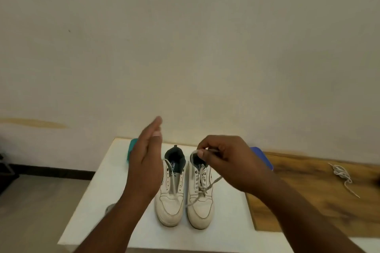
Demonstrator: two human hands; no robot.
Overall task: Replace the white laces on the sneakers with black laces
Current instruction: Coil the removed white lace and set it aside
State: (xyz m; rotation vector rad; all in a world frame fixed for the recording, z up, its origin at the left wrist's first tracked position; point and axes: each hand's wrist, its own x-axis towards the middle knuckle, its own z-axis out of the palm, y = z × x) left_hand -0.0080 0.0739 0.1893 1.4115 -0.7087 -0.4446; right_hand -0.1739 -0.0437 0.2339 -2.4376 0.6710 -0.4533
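Two white sneakers stand side by side on a white table [98,201], toes toward me. The left sneaker [171,197] has only a loose white lace strand [173,178] trailing over its open eyelets. The right sneaker [200,201] is still laced in white. My right hand [228,162] hovers above its collar and pinches a white lace [213,183] that runs down to the shoe. My left hand [147,162] is raised beside the left sneaker, fingers straight and together, holding nothing. No black lace is visible.
A bundled white lace [342,174] lies on the wooden surface [308,197] to the right. A teal object [131,148] sits behind my left hand, a blue object [262,157] behind my right. A plain wall rises behind the table.
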